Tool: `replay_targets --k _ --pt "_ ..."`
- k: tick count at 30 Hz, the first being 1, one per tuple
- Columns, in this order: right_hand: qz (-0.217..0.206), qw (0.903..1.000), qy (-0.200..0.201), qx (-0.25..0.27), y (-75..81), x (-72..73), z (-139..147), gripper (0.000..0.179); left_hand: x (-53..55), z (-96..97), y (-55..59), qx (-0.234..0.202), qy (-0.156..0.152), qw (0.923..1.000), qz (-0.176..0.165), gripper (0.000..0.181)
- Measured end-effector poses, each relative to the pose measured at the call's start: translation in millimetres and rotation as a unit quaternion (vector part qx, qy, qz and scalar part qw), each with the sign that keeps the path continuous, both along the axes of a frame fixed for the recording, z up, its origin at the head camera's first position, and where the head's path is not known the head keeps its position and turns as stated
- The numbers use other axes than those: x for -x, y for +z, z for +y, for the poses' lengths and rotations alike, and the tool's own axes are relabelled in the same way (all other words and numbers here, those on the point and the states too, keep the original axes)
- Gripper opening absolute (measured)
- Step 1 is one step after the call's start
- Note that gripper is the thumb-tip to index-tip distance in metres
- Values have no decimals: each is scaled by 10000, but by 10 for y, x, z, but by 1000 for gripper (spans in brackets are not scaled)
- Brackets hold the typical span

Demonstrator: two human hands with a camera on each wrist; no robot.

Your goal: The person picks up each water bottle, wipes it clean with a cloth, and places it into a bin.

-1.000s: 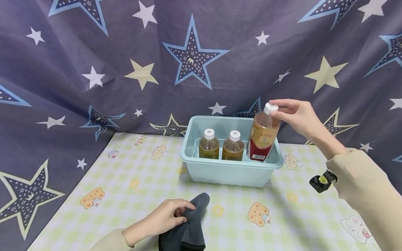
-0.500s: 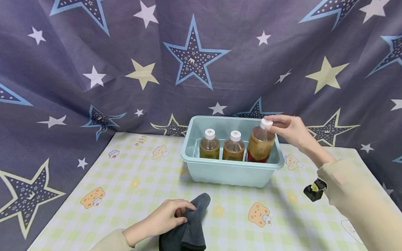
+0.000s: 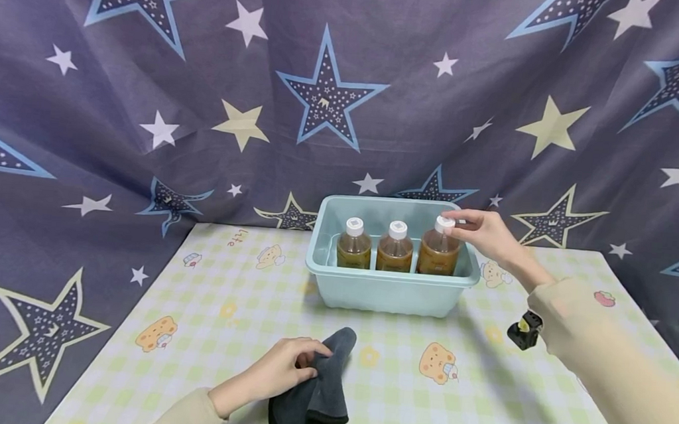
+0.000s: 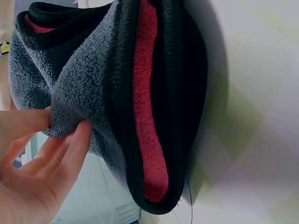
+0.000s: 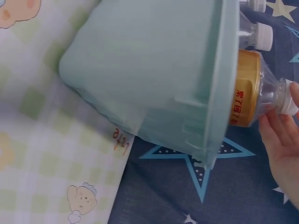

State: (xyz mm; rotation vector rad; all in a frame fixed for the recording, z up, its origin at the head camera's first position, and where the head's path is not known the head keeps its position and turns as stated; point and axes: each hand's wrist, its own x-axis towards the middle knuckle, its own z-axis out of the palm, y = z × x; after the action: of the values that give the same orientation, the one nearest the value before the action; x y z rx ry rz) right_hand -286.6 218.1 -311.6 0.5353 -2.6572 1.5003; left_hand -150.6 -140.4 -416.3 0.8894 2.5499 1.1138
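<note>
In the head view a light blue plastic basin stands at the back of the table with three white-capped bottles upright in it. My right hand pinches the cap of the rightmost bottle, whose lower part the basin wall hides. Left of it are the middle bottle and the left bottle. In the right wrist view the held bottle shows a gold label. My left hand pinches a folded dark grey cloth, black-edged; the left wrist view shows red inside its folds.
A pale green checked tablecloth with cartoon prints covers the table. Behind it hangs a dark star-patterned curtain, close to the basin's back. A small black wrist camera sits under the right sleeve.
My right hand has lowered the rightmost bottle into the basin until its cap is nearly level with the other two. My left hand stays in place with the cloth.
</note>
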Motion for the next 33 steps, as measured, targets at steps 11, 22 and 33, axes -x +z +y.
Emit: replay_targets --k 11,22,33 --pt "-164 9998 56 -59 -116 28 3 40 -12 -1 -25 -94 3 10000 1 33" --pt "-235 9997 91 -28 -189 24 13 41 -7 0 -44 -94 -7 9999 118 33" --pt "-176 9998 95 71 -195 19 -1 39 -14 7 -47 -151 -11 9998 141 32"
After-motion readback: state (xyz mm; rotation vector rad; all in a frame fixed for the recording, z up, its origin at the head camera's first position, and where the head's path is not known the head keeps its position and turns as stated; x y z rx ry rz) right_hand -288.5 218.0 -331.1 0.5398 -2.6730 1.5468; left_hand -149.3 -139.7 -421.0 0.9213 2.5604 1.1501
